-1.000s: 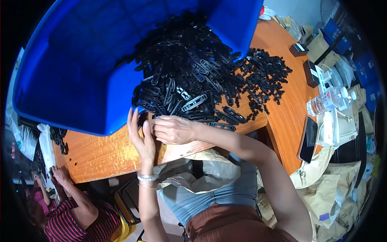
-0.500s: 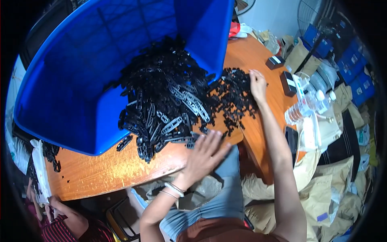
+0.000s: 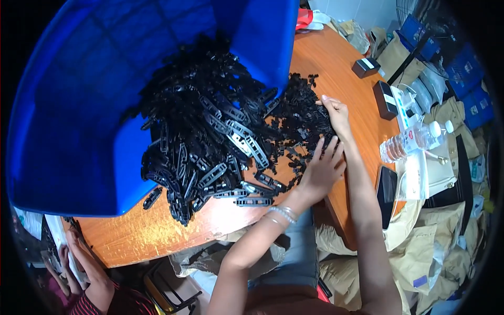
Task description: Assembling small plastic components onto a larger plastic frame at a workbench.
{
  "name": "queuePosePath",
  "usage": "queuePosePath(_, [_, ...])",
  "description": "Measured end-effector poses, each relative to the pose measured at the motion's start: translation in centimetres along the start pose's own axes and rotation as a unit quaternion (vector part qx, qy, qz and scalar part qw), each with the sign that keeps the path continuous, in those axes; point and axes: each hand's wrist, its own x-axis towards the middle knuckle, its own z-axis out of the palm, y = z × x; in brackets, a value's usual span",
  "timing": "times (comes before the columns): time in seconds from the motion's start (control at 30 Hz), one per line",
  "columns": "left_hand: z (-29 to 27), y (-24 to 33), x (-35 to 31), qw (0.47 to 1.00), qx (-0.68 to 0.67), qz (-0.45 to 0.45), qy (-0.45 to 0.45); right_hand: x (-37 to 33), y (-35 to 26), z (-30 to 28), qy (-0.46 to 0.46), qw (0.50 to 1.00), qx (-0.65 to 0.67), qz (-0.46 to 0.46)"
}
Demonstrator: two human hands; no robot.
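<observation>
The small black parts (image 3: 302, 113) lie in a loose heap right of the frame's centre, on the orange-brown desk (image 3: 338, 60). At the heap's right edge, the right hand (image 3: 337, 116) rests with its fingers bent inward; whether they grip anything cannot be told. The left hand (image 3: 321, 176), back upward, reaches over the heap's lower right edge with its fingers spread apart; the palm is hidden, so I cannot tell if any parts are under it. Its fingertips are just beside the right wrist. Pale bracelets (image 3: 283, 214) circle the left wrist.

Left of the small parts, longer black slotted pieces (image 3: 210, 126) spill from a tilted blue bin (image 3: 68, 152), which fills the upper left of the frame. Toward the right are two small black boxes, a clear bottle (image 3: 396, 147) lying tilted and a dark phone (image 3: 387, 191). Brown bags (image 3: 378, 275) fill the lower right; another person's arm (image 3: 94, 268) shows at lower left.
</observation>
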Motion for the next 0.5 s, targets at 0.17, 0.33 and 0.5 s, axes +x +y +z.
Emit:
queuePosePath(0.17, [-1.6, -0.8, -2.7, 1.000, 0.022, 0.009, 0.012, -3.8, -2.4, 2.5, 0.006, 0.998, 0.018, 0.060])
queuePosePath(0.33, [-3.4, -1.8, -5.7, 0.999, -0.027, -0.024, 0.040, -5.0, -4.2, 4.2, 0.004, 0.990, 0.089, 0.113])
queuePosePath(0.5, [-4.3, -2.5, -7.6, 0.997, 0.028, -0.053, 0.058, -6.5, -5.2, 6.9, 0.004, 1.000, -0.002, -0.013])
